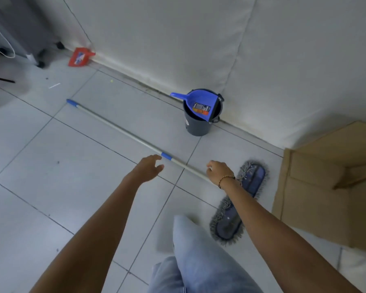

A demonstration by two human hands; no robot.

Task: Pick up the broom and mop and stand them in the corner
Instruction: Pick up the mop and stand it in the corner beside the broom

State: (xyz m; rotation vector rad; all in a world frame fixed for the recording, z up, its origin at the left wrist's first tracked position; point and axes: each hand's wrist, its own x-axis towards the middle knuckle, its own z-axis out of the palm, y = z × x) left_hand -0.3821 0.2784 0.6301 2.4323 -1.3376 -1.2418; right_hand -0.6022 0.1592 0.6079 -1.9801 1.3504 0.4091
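Observation:
The mop lies flat on the tiled floor. Its pale handle (118, 130) with blue bands runs from the upper left down to the grey-fringed blue mop head (239, 199) at the lower right. My left hand (149, 167) hovers open just on the near side of the handle, by the blue band, with fingers apart. My right hand (218, 171) is curled over the handle near the mop head; whether the fingers close around it I cannot tell. A red broom head (79, 58) stands against the wall in the far corner.
A dark bucket (199, 121) with a blue dustpan (199, 102) in it stands against the white wall. A cardboard box (330, 182) fills the right side. A grey wheeled unit (23, 28) with a white cable stands at the far left. My jeans-clad leg (199, 256) is below.

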